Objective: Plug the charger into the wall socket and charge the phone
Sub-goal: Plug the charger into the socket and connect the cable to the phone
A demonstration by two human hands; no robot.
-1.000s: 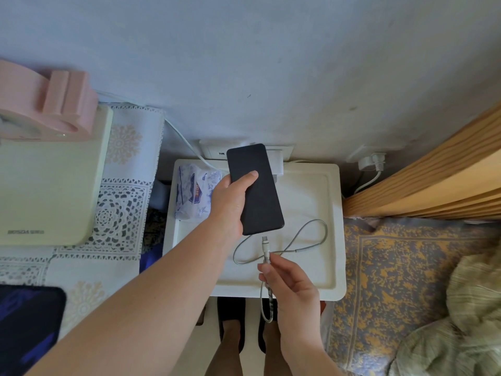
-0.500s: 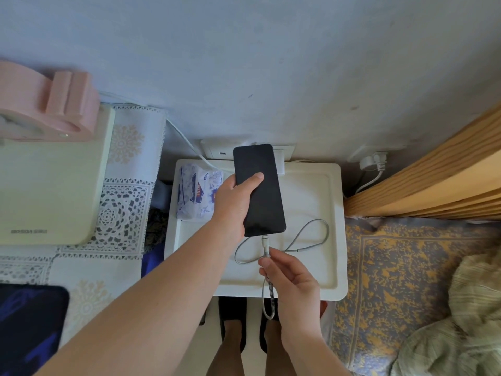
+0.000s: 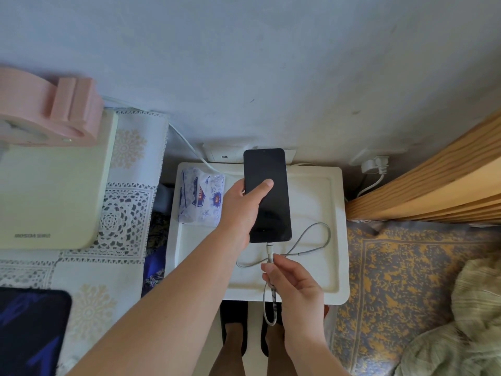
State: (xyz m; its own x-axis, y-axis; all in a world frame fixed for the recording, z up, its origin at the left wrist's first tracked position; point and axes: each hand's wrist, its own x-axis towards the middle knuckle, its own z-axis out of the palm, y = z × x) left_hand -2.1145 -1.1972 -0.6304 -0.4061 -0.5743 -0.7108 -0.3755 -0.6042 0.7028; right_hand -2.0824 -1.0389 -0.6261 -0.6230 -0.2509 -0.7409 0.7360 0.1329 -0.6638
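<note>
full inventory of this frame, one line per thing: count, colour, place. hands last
phone: 1, black, dark screen, held above the tray
charging cable: 1, grey, looped on the tray, connector at the phone's bottom edge
tray: 1, white, centre, against the wall
tissue pack: 1, white with blue print, tray's far-left corner
wall sockets: white, on the wall behind the phone
plug: 1, white, in a socket to the right
appliance: 1, cream, on the left
pink object: 1, on top of the appliance
lace cloth: 1, white, left surface
dark pad: 1, black-blue, bottom left
wooden frame: 1, right
patterned bedding: yellow-grey, right
left hand: 1, gripping the phone
right hand: 1, pinching the cable below its connector
feet: 2, in dark slippers, bottom centre
</note>
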